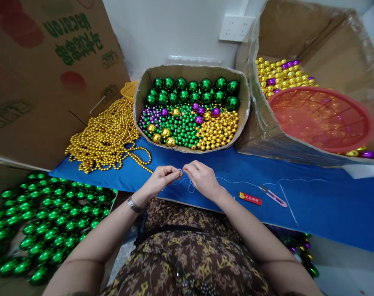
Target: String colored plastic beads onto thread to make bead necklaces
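At lower left, off the table edge: a heap of shiny green balls [35,230]. On the blue cloth [328,205], left part: a pile of gold bead strands [106,137], one strand trailing toward the hands.

Centre, near the table edge: left hand [160,179], watch on the wrist, thumb and forefinger pinched together on a white thread [236,182]. Right hand [202,179] is just beside it, fingertips likewise closed on the same thread, and the two pinches nearly touch. A small loop of thread hangs below the hands. The rest runs off right across the cloth.

Behind the hands: an open cardboard box [193,70] of green, gold and purple beads.

Right of the hands: a red lighter [250,198], then pink snips [275,196], both flat on the cloth.

Far right: a red basket [322,119] in a larger carton.
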The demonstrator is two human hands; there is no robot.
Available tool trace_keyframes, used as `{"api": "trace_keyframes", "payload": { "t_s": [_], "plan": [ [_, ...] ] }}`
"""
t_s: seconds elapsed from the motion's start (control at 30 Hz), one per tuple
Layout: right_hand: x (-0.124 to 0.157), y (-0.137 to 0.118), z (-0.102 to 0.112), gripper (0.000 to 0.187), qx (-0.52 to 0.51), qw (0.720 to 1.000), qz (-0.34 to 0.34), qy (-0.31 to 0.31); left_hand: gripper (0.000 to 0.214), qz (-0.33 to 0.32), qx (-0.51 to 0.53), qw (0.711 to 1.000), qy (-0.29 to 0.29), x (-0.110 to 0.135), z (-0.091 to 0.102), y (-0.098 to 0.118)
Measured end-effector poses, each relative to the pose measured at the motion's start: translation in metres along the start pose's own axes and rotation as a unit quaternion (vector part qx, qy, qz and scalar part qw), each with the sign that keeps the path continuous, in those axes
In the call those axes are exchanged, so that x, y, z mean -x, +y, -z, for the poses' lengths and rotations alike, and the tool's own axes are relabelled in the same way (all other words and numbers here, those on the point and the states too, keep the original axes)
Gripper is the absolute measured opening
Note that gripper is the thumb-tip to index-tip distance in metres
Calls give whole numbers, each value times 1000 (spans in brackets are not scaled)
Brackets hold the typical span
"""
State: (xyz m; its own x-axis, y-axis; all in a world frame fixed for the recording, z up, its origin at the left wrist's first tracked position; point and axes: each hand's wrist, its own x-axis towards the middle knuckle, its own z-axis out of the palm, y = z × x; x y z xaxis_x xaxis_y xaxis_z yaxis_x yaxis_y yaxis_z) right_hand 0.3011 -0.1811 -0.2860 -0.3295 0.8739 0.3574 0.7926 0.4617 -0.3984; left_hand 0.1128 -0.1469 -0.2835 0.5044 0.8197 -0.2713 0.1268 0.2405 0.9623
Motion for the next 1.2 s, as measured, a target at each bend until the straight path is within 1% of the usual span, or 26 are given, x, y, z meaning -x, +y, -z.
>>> {"api": "trace_keyframes", "payload": {
  "t_s": [0.07, 0.1, 0.13, 0.23, 0.3, 0.4, 0.47, 0.53, 0.6, 0.67, 0.73, 0.77, 0.8, 0.83, 0.87, 0.9, 0.93, 0.97, 1.0, 1.03, 1.07, 1.1, 1.13, 1.2],
  "plan": [
    [-4, -2, -1, 18, -7, 1000, 6, -6, 35, 10, -4, 999, -35, 1, -1, 1],
    [-5, -3, -2, 18, -8, 1000, 1, 2, 35, 11, -1, 999, -35, 1, -2, 1],
    [-5, -5, -2, 19, -6, 1000, -10, 20, 35, 8, 2, 1000, -21, 1, -4, 2],
    [-1, -13, -3, 24, 0, 995, -43, 90, 36, -19, -3, 998, 60, 0, -9, 2],
    [3, -17, -5, 24, 3, 994, -37, 104, 35, -41, -21, 995, 92, 0, -12, 1],
    [6, -20, -10, 23, 6, 995, -33, 94, 32, -63, -57, 992, 91, 0, -13, 0],
    [5, -20, -12, 24, 3, 995, -47, 85, 31, -74, -91, 990, 81, 1, -13, 0],
    [4, -20, -12, 23, 4, 995, -59, 75, 27, -100, -136, 982, 82, 3, -13, 2],
    [2, -20, -11, 22, 25, 995, -65, 70, 22, -131, -185, 969, 98, 3, -14, 3],
    [1, -22, -12, 20, 66, 994, -66, 64, 18, -148, -216, 958, 116, 3, -17, 2],
    [-1, -23, -14, 22, 96, 991, -70, 62, 18, -146, -214, 957, 132, 2, -19, 1],
    [-1, -22, -16, 22, 86, 991, -80, 67, 19, -137, -197, 961, 135, 0, -20, 1],
    [-2, -22, -17, 20, 50, 991, -97, 77, 22, -122, -166, 969, 135, -1, -21, 0],
    [-3, -20, -19, 18, -14, 989, -121, 88, 26, -101, -123, 978, 131, -2, -22, 1],
    [-4, -19, -21, 16, -102, 978, -152, 101, 29, -75, -74, 987, 124, -3, -22, 1],
    [-6, -18, -22, 15, -202, 955, -185, 112, 32, -48, -26, 992, 115, -4, -23, 2],
    [-8, -16, -22, 16, -302, 921, -216, 118, 34, -27, 13, 994, 107, -4, -23, 3],
    [-9, -15, -22, 18, -390, 881, -241, 120, 36, -14, 38, 994, 103, -5, -23, 4],
    [-11, -14, -22, 20, -457, 844, -255, 117, 37, -12, 48, 994, 101, -5, -24, 6],
    [-13, -13, -21, 21, -499, 818, -261, 113, 37, -19, 44, 994, 101, -5, -24, 7],
    [-14, -12, -20, 21, -519, 807, -260, 111, 36, -33, 30, 994, 104, -5, -24, 7],
    [-15, -11, -18, 20, -521, 808, -255, 108, 35, -51, 8, 993, 110, -5, -24, 8],
    [-15, -10, -17, 20, -509, 817, -249, 106, 34, -72, -19, 990, 117, -4, -24, 8],
    [-13, -8, -13, 19, -457, 849, -244, 107, 31, -113, -76, 981, 135, -3, -22, 7]
  ]
}}
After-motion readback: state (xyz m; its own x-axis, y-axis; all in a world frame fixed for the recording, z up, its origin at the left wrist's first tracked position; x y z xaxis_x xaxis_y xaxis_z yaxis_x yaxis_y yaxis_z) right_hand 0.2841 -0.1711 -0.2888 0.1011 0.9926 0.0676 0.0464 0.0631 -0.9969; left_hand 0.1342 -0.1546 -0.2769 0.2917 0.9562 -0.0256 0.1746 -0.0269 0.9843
